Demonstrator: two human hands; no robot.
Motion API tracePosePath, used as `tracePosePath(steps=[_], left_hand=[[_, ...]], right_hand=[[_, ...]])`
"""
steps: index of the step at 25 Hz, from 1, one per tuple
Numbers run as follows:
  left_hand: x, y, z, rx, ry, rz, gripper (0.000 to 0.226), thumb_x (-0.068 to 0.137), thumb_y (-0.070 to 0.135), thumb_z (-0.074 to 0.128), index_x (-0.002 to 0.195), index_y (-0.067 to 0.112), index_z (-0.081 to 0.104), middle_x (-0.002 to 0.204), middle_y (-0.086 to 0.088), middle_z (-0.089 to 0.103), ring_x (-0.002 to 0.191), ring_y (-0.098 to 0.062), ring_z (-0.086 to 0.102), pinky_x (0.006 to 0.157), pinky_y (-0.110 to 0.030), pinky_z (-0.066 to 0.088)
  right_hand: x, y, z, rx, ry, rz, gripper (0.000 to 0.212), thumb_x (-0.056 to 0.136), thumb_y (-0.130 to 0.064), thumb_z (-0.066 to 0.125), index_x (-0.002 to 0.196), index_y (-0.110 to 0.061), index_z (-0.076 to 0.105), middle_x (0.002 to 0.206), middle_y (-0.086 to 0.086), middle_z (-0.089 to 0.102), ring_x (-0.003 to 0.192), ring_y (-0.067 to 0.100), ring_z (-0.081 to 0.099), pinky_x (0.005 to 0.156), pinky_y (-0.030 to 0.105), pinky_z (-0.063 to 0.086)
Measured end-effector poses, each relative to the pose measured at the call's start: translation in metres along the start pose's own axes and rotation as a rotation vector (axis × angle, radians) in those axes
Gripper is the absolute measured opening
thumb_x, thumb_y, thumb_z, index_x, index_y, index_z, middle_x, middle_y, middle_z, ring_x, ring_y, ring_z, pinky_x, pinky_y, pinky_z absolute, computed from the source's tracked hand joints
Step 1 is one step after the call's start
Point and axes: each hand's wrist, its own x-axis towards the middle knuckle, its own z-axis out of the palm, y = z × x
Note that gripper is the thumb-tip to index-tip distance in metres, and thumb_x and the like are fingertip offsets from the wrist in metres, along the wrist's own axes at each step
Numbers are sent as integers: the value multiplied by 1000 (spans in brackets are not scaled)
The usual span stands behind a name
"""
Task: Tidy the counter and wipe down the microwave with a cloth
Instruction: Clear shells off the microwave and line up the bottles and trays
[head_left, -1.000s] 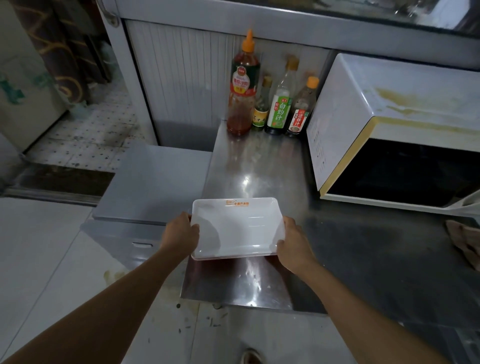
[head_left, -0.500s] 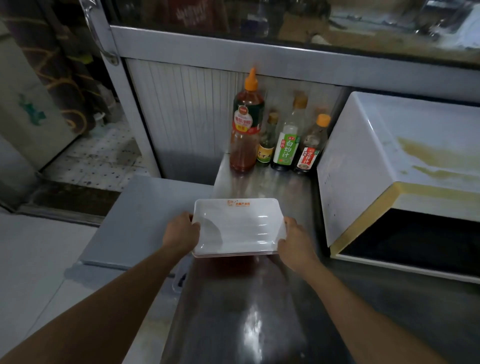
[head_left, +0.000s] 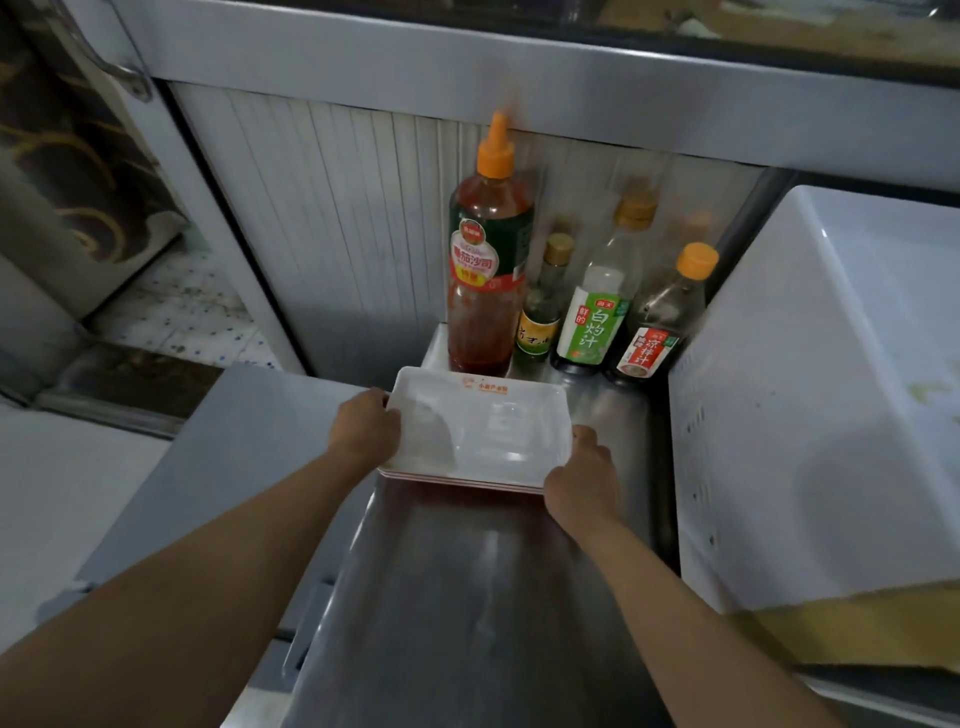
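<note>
Steel counter (head_left: 467, 613) runs away from the camera toward a ribbed white back panel (head_left: 332, 218), grey metal ledge overhead. Tiled floor and a patterned dark surface off to the left. A lower grey cabinet top (head_left: 249, 447) sits beside the counter on the left.

Versus the earlier frames: the stack of white trays (head_left: 480, 431) is farther back on the counter, its far edge now just in front of the bottles; a second ago it was at the counter's near edge. The camera is closer and lower, so the bottles look larger and the microwave front is mostly cut out of view.

Left hand (head_left: 363, 428) grips the stack's left short edge, fingers curled around the rim. Right hand (head_left: 582, 480) grips the near right corner, fingers wrapped under the edge. Thin red rims of lower trays show under the top one. Cannot tell whether the stack rests on the steel or is held just above it.

Bottles in a row against the back panel: tall red sauce bottle (head_left: 488, 260) with orange nozzle, small green-label bottle (head_left: 543, 312), clear bottle with green label (head_left: 597, 306), dark bottle with orange cap (head_left: 660, 322).

Microwave (head_left: 810, 395), white with a yellowed front trim and stains on top, stands on the right, just beside the dark bottle.
</note>
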Motion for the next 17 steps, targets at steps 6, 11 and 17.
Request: tracePosePath(steps=[6, 11, 17], left_hand=[[17, 0, 6, 6, 27, 5, 23, 88, 14, 45, 102, 6, 60, 105, -17, 64, 97, -35, 56, 73, -32, 38], [21, 4, 6, 3, 23, 24, 24, 88, 15, 46, 105, 8, 61, 106, -15, 65, 99, -35, 56, 73, -32, 38], [22, 7, 5, 27, 19, 61, 25, 89, 15, 47, 109, 7, 60, 109, -17, 65, 102, -35, 57, 79, -35, 42]], right_hand=[[3, -3, 5, 11, 17, -6, 46, 84, -1, 50, 127, -14, 38, 120, 10, 47, 107, 30, 54, 88, 41, 53], [6, -6, 4, -7, 40, -4, 46, 86, 0, 49, 128, -14, 39, 121, 10, 47, 108, 30, 54, 88, 40, 53], [9, -6, 3, -47, 34, -5, 48, 89, -1, 48, 134, -14, 36, 125, 12, 46, 111, 30, 53, 87, 35, 48]])
